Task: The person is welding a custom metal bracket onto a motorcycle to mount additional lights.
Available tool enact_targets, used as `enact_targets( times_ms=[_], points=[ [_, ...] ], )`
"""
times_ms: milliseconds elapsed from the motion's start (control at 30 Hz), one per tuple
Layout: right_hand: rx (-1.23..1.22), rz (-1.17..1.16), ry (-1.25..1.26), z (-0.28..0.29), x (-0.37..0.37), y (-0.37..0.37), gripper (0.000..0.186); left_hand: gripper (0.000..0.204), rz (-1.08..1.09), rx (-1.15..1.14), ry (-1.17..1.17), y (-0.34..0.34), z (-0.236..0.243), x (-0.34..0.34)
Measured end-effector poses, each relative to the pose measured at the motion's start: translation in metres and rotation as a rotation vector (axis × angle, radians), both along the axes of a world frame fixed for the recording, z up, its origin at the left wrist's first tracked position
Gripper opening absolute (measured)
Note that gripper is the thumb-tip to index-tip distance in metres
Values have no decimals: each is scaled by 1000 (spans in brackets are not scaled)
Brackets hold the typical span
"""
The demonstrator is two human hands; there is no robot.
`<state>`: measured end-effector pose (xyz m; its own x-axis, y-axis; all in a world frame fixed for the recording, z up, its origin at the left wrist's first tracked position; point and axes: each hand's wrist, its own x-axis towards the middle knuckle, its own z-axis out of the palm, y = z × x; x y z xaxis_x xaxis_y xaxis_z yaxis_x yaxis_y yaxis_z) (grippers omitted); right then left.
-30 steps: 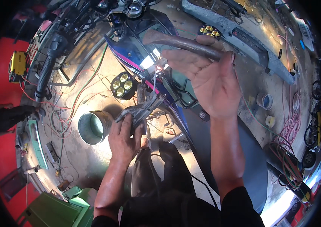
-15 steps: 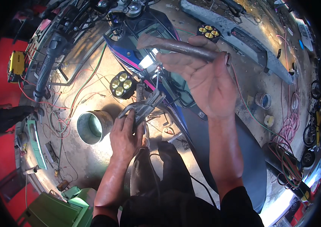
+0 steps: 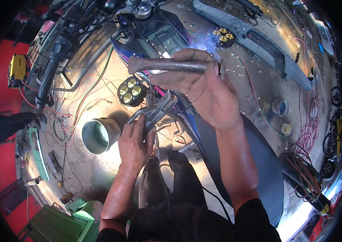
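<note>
My right hand is raised palm up above a motorcycle, its thumb pressing a brown metal bar across the fingers. One end of the bar is flattened and flared, pointing left. Bluish smoke and scattered sparks show beyond this hand; their source is hidden. Lower and to the left, my left hand grips a dark grey metal piece with several prongs, whose kind I cannot make out. Its fingers partly cover that piece.
A round lamp with yellow lenses is beside the left hand; another such lamp is farther off. A metal bucket stands at left on the concrete floor. Hoses and cables lie about. A grey metal beam lies far right.
My right hand has moved left and slightly down with the metal bar, which now lies more level. Smoke and sparks have appeared; the bright glare has faded. The left hand stays nearly still.
</note>
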<state>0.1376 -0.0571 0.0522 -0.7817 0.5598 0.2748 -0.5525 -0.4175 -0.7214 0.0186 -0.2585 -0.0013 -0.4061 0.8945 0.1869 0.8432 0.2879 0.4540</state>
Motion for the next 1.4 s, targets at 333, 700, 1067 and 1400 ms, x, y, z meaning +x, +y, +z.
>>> enact_targets(
  times_ms=[333, 700, 1067, 1400],
  points=[
    [166, -150, 58, -7, 24, 26, 60, 45, 73, 58, -78, -16, 7, 3],
    [122, -587, -470, -23, 67, 3, 48, 46, 105, 116, -60, -31, 6, -3],
    [253, -691, -693, -49, 18, -22, 35, 46, 140, 80, -108, -39, 9, -4],
    [699, -1078, -746, -84, -9, -49, 33, 45, 122, 117, -125, -41, 10, -5]
  ],
)
